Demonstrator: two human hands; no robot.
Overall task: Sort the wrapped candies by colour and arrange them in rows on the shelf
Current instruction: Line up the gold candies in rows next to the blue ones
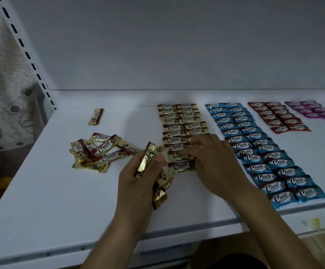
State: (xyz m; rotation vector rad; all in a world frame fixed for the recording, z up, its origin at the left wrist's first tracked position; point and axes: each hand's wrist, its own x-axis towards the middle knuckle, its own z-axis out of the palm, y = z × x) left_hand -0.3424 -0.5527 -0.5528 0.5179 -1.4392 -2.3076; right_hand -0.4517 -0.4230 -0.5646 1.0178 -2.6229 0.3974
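Left hand (138, 177) grips a bundle of gold foil-wrapped candies (148, 162), fingers curled round it. Right hand (214, 164) rests on the double row of gold candies (179, 121) on the flat white shelf (60, 191), fingers close together; a pinch cannot be confirmed. Loose gold heap (103, 150) lies left. Blue rows (254, 144), red rows (278, 117) and purple rows (313, 111) lie right.
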